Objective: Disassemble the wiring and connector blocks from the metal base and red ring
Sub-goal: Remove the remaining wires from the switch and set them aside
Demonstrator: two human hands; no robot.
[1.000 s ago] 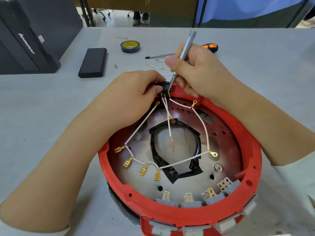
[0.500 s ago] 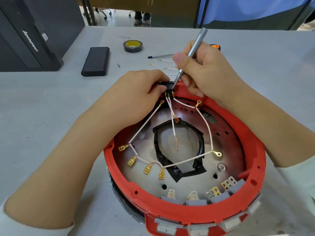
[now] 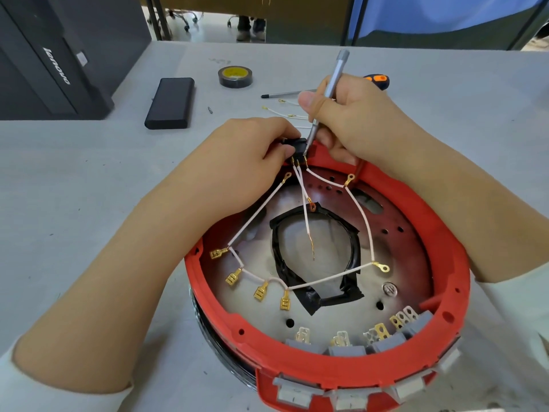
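Evidently the left hand [image 3: 252, 150] pinches the black block [image 3: 298, 148] steady on the red ring's [image 3: 439, 233] far rim, so the right hand [image 3: 350, 120], gripping the screwdriver [image 3: 328, 93], can work it loose.

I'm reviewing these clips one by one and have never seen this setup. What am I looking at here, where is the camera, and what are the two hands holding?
There is no robot: a person works bare-handed, filmed by a camera on their head looking down. On the grey table sits a round red ring over a metal base. White wires with gold terminals lie loose inside it, and grey connector blocks line its near edge. The left hand pinches a small black block at the far rim. The right hand grips a slim silver screwdriver, tip against that block. Behind lie a tape roll, a black case and an orange-handled screwdriver.
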